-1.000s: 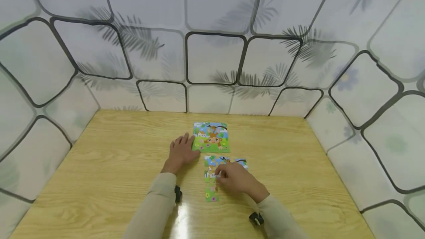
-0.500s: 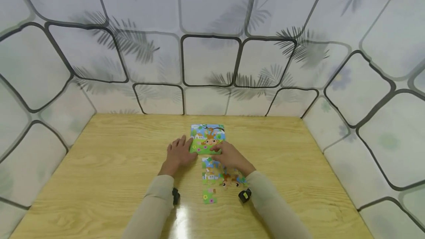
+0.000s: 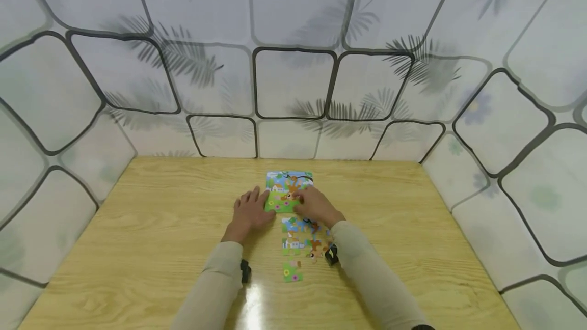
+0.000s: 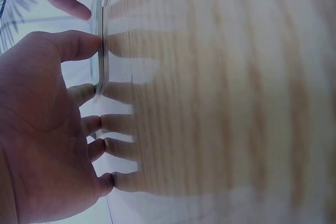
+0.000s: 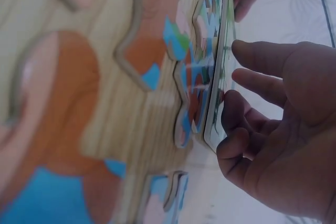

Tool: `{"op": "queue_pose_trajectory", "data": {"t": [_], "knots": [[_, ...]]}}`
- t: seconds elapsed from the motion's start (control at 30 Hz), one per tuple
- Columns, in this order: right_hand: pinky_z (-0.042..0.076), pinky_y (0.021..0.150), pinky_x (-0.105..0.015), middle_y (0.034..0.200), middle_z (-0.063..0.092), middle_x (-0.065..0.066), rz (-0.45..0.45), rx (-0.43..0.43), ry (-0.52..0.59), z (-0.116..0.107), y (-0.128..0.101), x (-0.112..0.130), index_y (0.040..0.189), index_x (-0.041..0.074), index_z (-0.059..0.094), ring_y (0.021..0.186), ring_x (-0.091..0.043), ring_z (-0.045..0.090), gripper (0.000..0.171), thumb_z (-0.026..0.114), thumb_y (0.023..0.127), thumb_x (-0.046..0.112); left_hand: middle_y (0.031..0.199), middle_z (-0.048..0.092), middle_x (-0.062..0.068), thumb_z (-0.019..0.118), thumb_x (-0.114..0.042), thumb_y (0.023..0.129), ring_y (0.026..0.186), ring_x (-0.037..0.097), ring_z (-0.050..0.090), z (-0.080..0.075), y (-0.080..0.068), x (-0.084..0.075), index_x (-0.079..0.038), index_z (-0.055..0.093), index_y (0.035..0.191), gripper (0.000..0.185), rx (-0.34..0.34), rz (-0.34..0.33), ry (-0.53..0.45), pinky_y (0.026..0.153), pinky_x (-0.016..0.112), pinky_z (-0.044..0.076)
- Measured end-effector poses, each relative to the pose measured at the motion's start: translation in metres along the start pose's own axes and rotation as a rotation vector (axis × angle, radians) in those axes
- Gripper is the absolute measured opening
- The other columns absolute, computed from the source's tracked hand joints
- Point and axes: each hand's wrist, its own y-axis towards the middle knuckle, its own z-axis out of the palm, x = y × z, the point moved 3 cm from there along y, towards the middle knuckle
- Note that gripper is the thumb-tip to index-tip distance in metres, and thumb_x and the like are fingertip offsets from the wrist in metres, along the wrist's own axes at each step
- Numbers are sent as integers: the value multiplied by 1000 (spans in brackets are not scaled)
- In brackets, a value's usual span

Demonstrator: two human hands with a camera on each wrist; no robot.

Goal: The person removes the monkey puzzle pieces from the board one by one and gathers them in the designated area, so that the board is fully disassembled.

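A square monkey picture board [image 3: 276, 203] lies flat on the wooden table. My left hand [image 3: 249, 213] rests at its left side, fingers spread and tips down on the table, thumb tip at the board's edge [image 4: 101, 56]. Over the board's lower right part is my right hand [image 3: 317, 205]. In the right wrist view its thumb and forefinger [image 5: 260, 83] point at the board's face with a gap between them and nothing seen in it; the other fingers are bent. Below the board lie joined jigsaw pieces [image 3: 292, 241], partly hidden by my right forearm.
A green jigsaw section with flowers [image 3: 292, 273] lies nearest me, below the joined pieces. Brown monkey pieces [image 3: 315, 252] sit beside my right wrist's black band mount [image 3: 331, 255]. A patterned fabric wall [image 3: 293, 80] encloses the table [image 3: 160, 218] at the back and sides.
My right hand has moved up from the jigsaw pieces to the picture board, then slightly farther over the monkey's face. My left hand stays at the board's left side.
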Motion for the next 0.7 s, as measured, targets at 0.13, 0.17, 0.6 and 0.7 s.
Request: {"op": "queue_pose_trajectory", "data": {"t": [0.13,0.17,0.6,0.7], "knots": [[52,86,-38,111,58,-6,-2,8,-21,-2,2,2,128,13,62,99,-21,57,39,64,92,27,163,14,15,47,-45,93,147,41,16,0,1,0,-16,27,154,71,-1,0,-3,119,61,10],[52,88,-39,113,58,-7,4,16,-17,-2,3,2,128,13,62,101,-21,57,39,64,92,27,162,15,15,47,-44,92,147,42,16,0,0,-1,-16,28,154,71,-2,1,-3,119,61,11],[52,83,-35,104,63,-4,5,84,-50,-7,12,8,121,11,59,89,-16,59,31,66,92,21,162,16,16,47,-42,94,147,42,17,-3,-3,-3,-16,28,154,68,-11,1,-7,118,62,12],[52,80,-34,101,62,-4,5,91,-72,-7,12,11,119,11,58,86,-16,58,30,67,92,21,162,16,15,46,-43,94,147,42,17,-4,-4,-3,-16,28,154,68,-12,2,-8,118,62,12]]}}
